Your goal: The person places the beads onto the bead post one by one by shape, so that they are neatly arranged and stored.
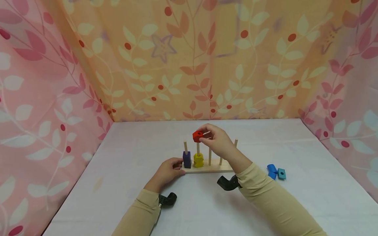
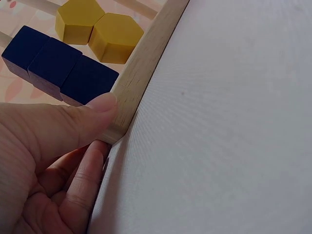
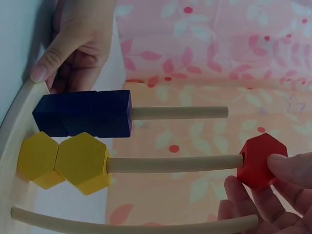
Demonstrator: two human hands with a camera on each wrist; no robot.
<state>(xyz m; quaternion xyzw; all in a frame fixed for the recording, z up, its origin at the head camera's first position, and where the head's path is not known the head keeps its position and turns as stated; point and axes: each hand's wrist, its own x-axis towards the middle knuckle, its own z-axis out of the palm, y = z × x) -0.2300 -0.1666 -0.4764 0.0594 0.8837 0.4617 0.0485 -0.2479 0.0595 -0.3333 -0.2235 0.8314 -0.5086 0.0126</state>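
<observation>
My right hand (image 1: 217,141) pinches a red block (image 1: 197,136) between thumb and fingers. The block is at the tip of the second peg (image 3: 175,164) of a wooden stacking board (image 1: 211,168). Lower on that peg sit two yellow hexagonal blocks (image 3: 83,163). On the end peg (image 3: 180,112) beside it, three dark blue square blocks (image 2: 53,61) are stacked against the base. My left hand (image 1: 166,170) holds the board's left end, its thumb on top of the base next to the blue stack.
To the right of the board, blue blocks (image 1: 272,171) and a teal block (image 1: 282,173) lie on the white tabletop (image 1: 200,209). Bare pegs (image 1: 210,156) stand on the board's right part, partly behind my right hand. Patterned curtains (image 1: 189,65) surround the table.
</observation>
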